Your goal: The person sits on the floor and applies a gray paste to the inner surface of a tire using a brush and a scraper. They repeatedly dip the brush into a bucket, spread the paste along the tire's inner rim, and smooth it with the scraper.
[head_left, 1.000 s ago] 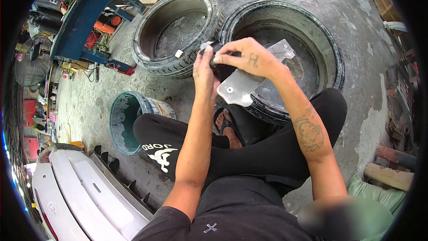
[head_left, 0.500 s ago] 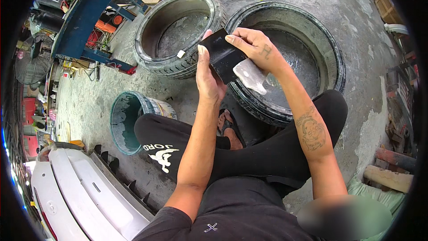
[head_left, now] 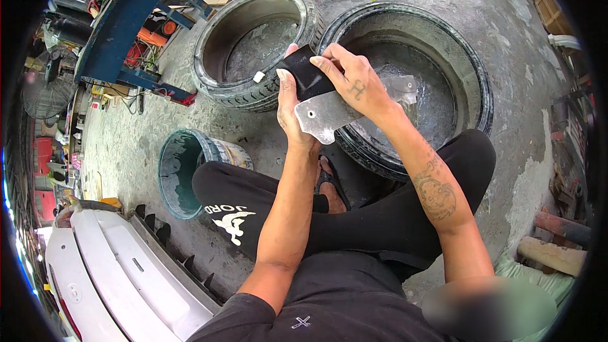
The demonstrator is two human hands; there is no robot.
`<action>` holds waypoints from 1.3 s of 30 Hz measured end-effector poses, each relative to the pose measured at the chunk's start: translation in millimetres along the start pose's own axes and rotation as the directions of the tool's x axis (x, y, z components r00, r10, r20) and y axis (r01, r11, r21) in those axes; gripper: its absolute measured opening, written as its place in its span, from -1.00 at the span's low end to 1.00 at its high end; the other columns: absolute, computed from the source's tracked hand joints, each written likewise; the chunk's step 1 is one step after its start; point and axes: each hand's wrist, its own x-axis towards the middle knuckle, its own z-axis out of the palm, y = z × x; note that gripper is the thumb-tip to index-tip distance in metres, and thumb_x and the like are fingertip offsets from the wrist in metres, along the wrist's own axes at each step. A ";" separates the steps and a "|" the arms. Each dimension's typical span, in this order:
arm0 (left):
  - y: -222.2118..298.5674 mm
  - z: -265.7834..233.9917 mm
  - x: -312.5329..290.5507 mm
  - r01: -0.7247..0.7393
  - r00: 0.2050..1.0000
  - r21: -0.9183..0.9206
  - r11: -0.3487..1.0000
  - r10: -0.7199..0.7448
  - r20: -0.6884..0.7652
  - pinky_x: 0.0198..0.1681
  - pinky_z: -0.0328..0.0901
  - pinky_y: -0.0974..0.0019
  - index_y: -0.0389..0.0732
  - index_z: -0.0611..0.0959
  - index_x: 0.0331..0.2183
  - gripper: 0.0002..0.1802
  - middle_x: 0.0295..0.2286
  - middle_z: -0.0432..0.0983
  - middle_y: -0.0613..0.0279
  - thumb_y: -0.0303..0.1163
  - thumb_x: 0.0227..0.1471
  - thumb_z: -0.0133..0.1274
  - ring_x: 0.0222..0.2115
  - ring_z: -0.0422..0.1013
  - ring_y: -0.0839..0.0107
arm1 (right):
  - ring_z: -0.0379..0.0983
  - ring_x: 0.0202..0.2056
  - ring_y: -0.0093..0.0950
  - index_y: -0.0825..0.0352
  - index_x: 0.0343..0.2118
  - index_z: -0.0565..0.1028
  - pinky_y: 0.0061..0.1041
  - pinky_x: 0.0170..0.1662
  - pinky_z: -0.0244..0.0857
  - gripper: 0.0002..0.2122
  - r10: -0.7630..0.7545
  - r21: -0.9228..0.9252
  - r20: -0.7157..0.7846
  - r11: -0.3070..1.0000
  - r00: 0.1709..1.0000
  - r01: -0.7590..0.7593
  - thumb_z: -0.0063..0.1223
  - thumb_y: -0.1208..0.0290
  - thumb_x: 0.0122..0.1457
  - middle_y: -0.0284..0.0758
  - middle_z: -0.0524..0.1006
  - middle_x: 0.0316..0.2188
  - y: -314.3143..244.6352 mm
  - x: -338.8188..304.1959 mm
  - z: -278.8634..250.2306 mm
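A black rectangular sheet [head_left: 308,71], glossy in places, lies between my two hands over the gap by the tires. My left hand [head_left: 290,104] is closed on its left side, thumb along the edge. My right hand [head_left: 356,79] has its thumb tip on the sheet's upper right, and its curled fingers are partly hidden. Beneath the right hand runs a flat grey-white plate [head_left: 326,116] with notched ends and a small hole. Its left end lies in front of my left palm. The right hand covers its middle and appears to grip it.
Two tires, left [head_left: 212,79] and right [head_left: 484,98], lie flat on the concrete floor, a small white block [head_left: 259,76] on the left one. A green-rimmed bucket [head_left: 166,180] stands by my knee. A white car panel [head_left: 120,266] sits lower left; a blue stand [head_left: 117,31] and fan [head_left: 47,88] upper left.
The plate has turned and now shows both ends, where only one stub showed before. The black sheet shows less of its face. My right hand has shifted slightly left and down.
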 end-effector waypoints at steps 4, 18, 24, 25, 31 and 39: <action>3.7 8.7 -3.6 -0.027 1.000 -0.033 0.999 0.026 -0.014 0.16 0.37 0.10 -0.08 0.27 0.32 -0.42 0.06 0.46 0.10 0.01 0.44 -0.27 0.05 0.46 0.23 | 0.53 -0.50 -0.15 0.43 -0.30 0.45 -0.30 -0.35 0.36 -0.53 0.135 0.074 -0.001 0.988 0.991 -0.135 0.14 -0.02 0.29 -0.05 0.54 -0.58 5.4 0.1 3.5; 27.0 -2.5 -0.8 -0.307 0.937 0.730 0.610 0.328 0.120 -0.03 0.39 0.35 -0.25 0.34 0.28 -0.42 -0.07 0.46 0.13 -0.30 0.33 0.08 -0.16 0.44 0.46 | 0.46 -0.49 -0.65 0.43 -0.31 0.63 -0.57 -0.40 0.34 -0.48 0.206 0.262 0.180 0.933 0.962 -0.249 0.18 -0.11 0.25 -0.38 0.58 -0.55 0.5 14.1 -32.8; 22.6 -10.1 -8.7 -0.419 0.888 0.867 0.270 0.322 0.328 0.08 0.31 0.33 -0.32 0.43 0.14 -0.35 -0.03 0.43 0.14 -0.40 0.08 0.35 -0.06 0.40 0.38 | 0.37 -0.54 -0.77 0.39 -0.22 0.69 -0.67 -0.47 0.21 -0.54 0.292 0.229 0.517 0.858 0.804 -0.459 0.14 -0.03 0.32 -0.46 0.54 -0.61 -6.8 14.4 -48.5; 19.6 -5.5 -9.2 -0.424 0.886 0.864 0.273 0.322 0.333 0.10 0.30 0.27 -0.31 0.47 0.10 -0.36 -0.02 0.46 0.07 -0.40 0.03 0.38 -0.02 0.42 0.29 | 0.37 -0.54 -0.77 0.39 -0.22 0.69 -0.67 -0.47 0.21 -0.54 0.296 0.227 0.514 0.858 0.805 -0.461 0.14 -0.03 0.32 -0.46 0.54 -0.61 -5.0 12.9 -50.0; 20.0 5.6 -6.8 -0.567 0.786 0.815 0.122 0.376 0.491 0.14 0.30 0.13 -0.31 0.54 0.04 -0.41 -0.02 0.51 -0.03 -0.45 -0.04 0.37 0.00 0.46 0.09 | 0.19 -0.81 -0.73 0.41 -0.22 0.66 -0.68 -0.78 -0.05 -0.64 0.232 0.463 0.570 0.702 0.788 -0.542 0.13 0.12 0.35 -0.50 0.39 -0.61 6.1 8.8 -54.9; 14.6 4.3 -8.4 -0.580 0.782 0.787 0.209 0.412 0.467 0.14 0.30 0.12 -0.31 0.58 -0.02 -0.50 -0.05 0.55 -0.04 -0.49 -0.03 0.34 0.02 0.45 0.09 | 0.18 -0.80 -0.73 0.38 -0.08 0.65 -0.69 -0.78 -0.03 -0.68 0.219 0.466 0.588 0.695 0.778 -0.548 0.09 0.19 0.38 -0.52 0.35 -0.62 5.7 10.1 -57.0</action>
